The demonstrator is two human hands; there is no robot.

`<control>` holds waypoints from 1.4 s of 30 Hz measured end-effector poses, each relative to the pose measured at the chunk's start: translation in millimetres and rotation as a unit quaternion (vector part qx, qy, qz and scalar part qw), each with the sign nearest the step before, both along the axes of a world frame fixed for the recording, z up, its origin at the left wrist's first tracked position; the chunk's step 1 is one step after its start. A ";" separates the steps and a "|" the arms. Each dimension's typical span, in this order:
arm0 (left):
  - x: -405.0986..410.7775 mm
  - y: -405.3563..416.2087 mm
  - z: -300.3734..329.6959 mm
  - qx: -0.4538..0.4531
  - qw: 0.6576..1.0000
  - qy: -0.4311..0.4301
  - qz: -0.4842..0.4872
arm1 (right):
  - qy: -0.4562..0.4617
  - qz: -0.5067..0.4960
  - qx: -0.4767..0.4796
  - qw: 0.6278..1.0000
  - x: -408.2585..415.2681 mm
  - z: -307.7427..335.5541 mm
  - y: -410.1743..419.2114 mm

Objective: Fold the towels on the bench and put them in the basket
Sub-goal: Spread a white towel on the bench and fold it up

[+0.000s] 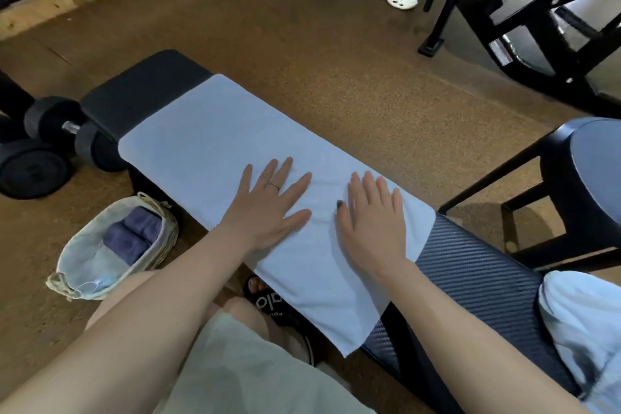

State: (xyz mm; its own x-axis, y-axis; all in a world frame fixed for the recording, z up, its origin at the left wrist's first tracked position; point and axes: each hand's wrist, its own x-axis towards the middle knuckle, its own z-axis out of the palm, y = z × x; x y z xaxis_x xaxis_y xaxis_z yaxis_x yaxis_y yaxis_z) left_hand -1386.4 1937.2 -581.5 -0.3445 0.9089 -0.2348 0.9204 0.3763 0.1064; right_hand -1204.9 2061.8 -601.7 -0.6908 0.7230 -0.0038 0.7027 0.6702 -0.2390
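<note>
Towel (215, 131), both hands' straight fingers (285, 175) pressing

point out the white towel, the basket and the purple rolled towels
white towel (215, 131): head view, bare far part, spread flat on the bench
basket (69, 282): head view, near rim
purple rolled towels (129, 235): head view, middle of the pair

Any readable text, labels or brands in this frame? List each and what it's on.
"alo": white letters, seen upside down, on the black slide sandal under the bench.
A smaller line under it on the sandal: too blurred to read.
White and red sticker on the black machine frame: too small to read.
Nothing else readable.
</note>
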 end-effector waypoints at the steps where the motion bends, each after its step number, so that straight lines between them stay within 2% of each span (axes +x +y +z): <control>1: 8.6 7.9 -2.8 0.010 1.000 -0.005 -0.014 | -0.004 0.018 0.003 1.000 -5.6 -1.2 3.3; 3: 22.9 20.2 -12.5 0.013 1.000 -0.010 -0.026 | -0.018 0.035 -0.006 0.999 -11.7 -5.5 10.0; 8: 20.1 22.2 -22.1 -0.009 1.000 -0.014 -0.017 | -0.027 -0.046 0.009 0.999 18.3 -9.8 48.1; 11: 22.9 28.2 -18.0 -0.032 0.999 -0.014 -0.012 | -0.054 -0.063 -0.020 0.996 13.7 -0.7 62.5; 13: 29.8 35.1 -12.6 -0.039 0.999 -0.007 -0.014 | -0.036 -0.055 -0.014 0.998 0.5 3.6 66.3; 15: 42.3 34.3 -8.6 -0.023 0.998 0.001 -0.054 | -0.013 -0.028 -0.021 0.999 -3.8 2.3 64.3; 18: 61.0 17.3 -16.8 -0.019 0.992 -0.001 -0.122 | -0.027 -0.003 -0.035 0.999 5.2 -5.4 64.3; 22: 65.4 11.3 -18.4 -0.036 0.993 0.003 -0.113 | -0.081 -0.035 -0.009 0.996 13.6 -5.2 75.6; 24: 75.9 9.9 -9.8 -0.024 0.990 0.008 -0.139 | -0.057 -0.020 0.035 0.998 20.6 -3.0 69.4; 26: 94.7 0.7 -7.8 -0.001 0.978 0.021 -0.206 | -0.013 0.015 0.055 0.998 31.9 -6.0 57.5; 28: 115.8 -15.7 -13.8 -0.006 0.964 0.026 -0.266 | -0.027 0.029 0.017 0.999 42.4 -9.1 49.1; 30: 130.8 -28.0 -24.3 -0.014 0.961 0.035 -0.276 | -0.054 0.022 -0.014 0.998 47.6 -13.8 49.5; 32: 139.8 -32.9 -27.3 -0.019 0.962 0.048 -0.267 | -0.073 0.017 -0.021 0.997 47.3 -15.9 52.1; 36: 149.9 -37.9 -24.1 -0.032 0.944 0.094 -0.314 | -0.084 0.015 -0.018 0.996 45.2 -11.7 48.9; 39: 143.0 -38.9 -17.7 -0.012 0.962 0.029 -0.271 | -0.064 0.007 -0.010 0.998 43.0 -1.4 46.5; 40: 137.0 -37.6 -13.2 -0.022 0.971 0.006 -0.239 | -0.039 0.010 0.013 0.999 42.2 3.7 43.7; 42: 124.0 -36.2 -3.8 -0.014 0.977 0.012 -0.210 | 0.033 0.046 0.059 0.997 43.0 11.2 34.8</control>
